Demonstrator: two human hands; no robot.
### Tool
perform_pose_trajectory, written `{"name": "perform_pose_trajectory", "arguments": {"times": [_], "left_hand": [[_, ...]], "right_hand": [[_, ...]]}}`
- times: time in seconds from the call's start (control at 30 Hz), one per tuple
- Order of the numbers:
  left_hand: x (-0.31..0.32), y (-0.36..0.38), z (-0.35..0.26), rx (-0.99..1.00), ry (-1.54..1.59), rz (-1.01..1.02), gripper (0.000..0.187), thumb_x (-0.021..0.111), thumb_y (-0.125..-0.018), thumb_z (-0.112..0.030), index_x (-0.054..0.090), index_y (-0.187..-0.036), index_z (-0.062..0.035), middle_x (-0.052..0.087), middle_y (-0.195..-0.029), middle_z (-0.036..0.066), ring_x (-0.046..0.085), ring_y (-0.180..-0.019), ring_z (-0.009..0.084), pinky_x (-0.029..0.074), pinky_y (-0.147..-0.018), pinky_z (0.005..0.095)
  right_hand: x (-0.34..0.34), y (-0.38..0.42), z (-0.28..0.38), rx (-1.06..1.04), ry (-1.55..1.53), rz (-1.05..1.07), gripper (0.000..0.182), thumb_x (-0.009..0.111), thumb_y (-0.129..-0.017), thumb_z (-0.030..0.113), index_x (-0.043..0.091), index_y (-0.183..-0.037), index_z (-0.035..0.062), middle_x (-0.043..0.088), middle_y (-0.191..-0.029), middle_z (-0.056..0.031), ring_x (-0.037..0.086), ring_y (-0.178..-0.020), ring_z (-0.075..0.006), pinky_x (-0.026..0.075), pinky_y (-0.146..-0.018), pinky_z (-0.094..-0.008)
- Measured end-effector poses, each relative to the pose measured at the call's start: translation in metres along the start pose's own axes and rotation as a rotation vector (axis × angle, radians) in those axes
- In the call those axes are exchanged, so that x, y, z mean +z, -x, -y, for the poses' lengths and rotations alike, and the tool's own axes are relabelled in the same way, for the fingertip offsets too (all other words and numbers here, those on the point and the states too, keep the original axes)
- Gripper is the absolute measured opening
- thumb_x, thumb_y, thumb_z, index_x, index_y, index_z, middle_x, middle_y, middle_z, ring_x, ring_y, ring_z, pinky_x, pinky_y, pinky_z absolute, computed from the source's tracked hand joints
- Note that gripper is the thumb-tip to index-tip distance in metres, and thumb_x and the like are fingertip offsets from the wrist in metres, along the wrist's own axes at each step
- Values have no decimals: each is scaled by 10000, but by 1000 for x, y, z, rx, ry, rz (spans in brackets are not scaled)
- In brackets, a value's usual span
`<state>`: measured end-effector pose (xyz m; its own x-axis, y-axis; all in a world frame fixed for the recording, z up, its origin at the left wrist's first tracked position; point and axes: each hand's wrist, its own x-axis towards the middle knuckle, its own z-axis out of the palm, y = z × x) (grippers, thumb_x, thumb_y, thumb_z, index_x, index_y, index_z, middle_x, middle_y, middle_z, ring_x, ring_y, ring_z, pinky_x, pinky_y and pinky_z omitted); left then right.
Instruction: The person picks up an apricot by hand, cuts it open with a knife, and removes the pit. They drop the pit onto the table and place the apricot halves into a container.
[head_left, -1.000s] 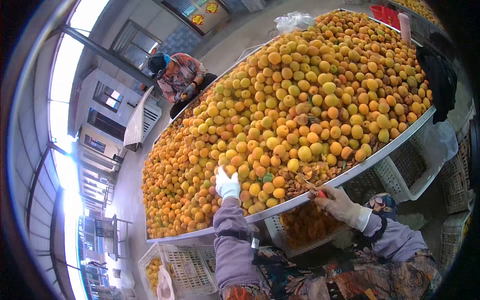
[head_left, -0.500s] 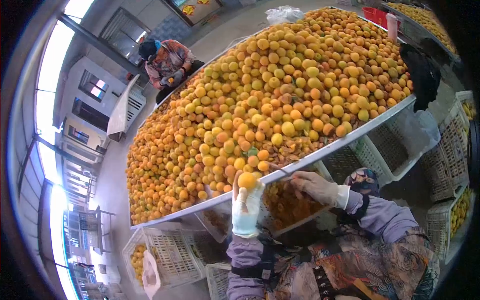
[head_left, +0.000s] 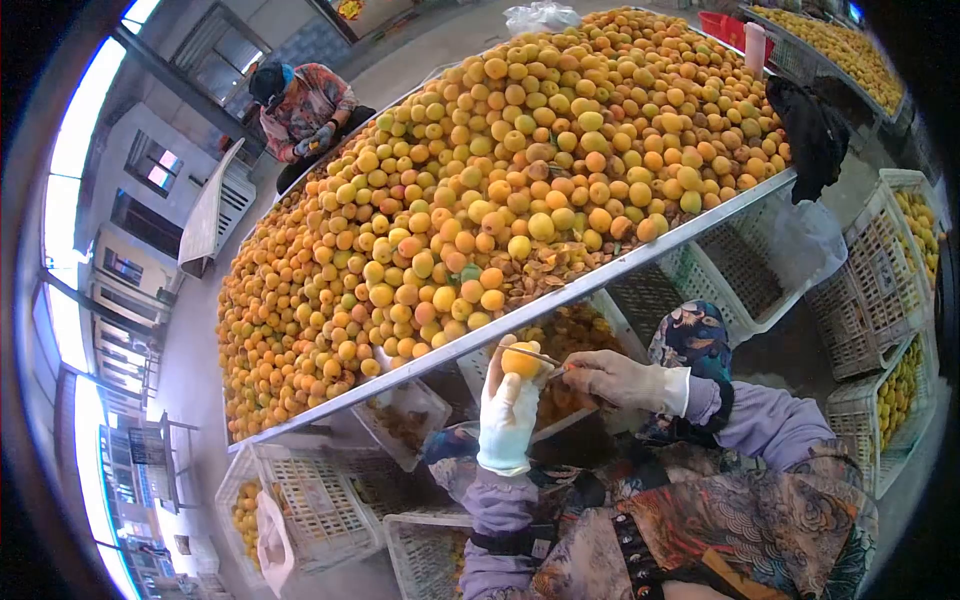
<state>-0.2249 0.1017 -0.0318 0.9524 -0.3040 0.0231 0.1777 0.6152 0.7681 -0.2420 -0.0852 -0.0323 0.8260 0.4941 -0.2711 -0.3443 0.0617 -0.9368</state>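
Note:
My left hand (head_left: 507, 425), in a white glove, grips a yellow-orange apricot (head_left: 519, 363) just in front of the table's metal edge (head_left: 560, 299). In my gloved right hand (head_left: 625, 381) is a small knife (head_left: 536, 354), its thin blade lying across the top of that apricot. Whether the blade has cut the skin is too small to tell. Beyond my hands a big heap of apricots (head_left: 480, 215) covers the table, with brownish pieces (head_left: 545, 265) among them near the edge. Below my hands, a crate with orange pieces (head_left: 575, 345) is partly hidden.
A person (head_left: 305, 110) in gloves sits across the heap at far left. Plastic crates (head_left: 320, 505) stand at lower left, others (head_left: 860, 275) at right. A black cloth (head_left: 808, 130) hangs on the table's right corner. A red container (head_left: 722, 27) is at the back.
My hands have come together: the knife, earlier apart from the apricot, now lies across it. The left hand has moved back from over the table edge. The view has shifted slightly.

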Motion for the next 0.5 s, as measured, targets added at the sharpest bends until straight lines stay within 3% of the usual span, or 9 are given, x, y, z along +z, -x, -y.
{"name": "perform_pose_trajectory", "arguments": {"times": [0.1, 0.17, 0.3, 0.5], "left_hand": [[-3, 2, -1, -61, -28, 16, 583, 587, -868, -213, 320, -1337, 8, 494, -1215, 168, 515, -1086, 258, 382, -983, 396], [-1, 2, 0, -64, -83, 6, 564, 569, -881, -271, 350, -1332, -12, 520, -1213, 154, 522, -1090, 227, 389, -967, 336], [-3, 4, 5, -40, -43, 2, 568, 574, -878, -282, 356, -1327, -9, 533, -1196, 148, 531, -1075, 229, 394, -963, 342], [-8, 1, 8, -34, 37, 40, 556, 573, -878, -286, 370, -1315, -10, 536, -1182, 145, 533, -1067, 244, 394, -964, 395]], "right_hand": [[3, -3, -7, -93, 51, -32, 237, 470, -941, 296, 534, -943, 68, 469, -654, 38, 415, -580, -67, 344, -505, -222], [3, -2, -3, -119, 126, -32, 171, 443, -955, 225, 513, -913, 74, 493, -659, 23, 439, -577, -55, 360, -517, -207], [5, 0, -6, -69, 211, -65, 184, 448, -954, 233, 517, -916, 67, 471, -671, 32, 434, -601, -55, 365, -533, -209], [9, 2, -7, -83, 66, -80, 237, 460, -948, 283, 533, -921, 59, 462, -687, 33, 414, -596, -74, 364, -528, -236]]}}
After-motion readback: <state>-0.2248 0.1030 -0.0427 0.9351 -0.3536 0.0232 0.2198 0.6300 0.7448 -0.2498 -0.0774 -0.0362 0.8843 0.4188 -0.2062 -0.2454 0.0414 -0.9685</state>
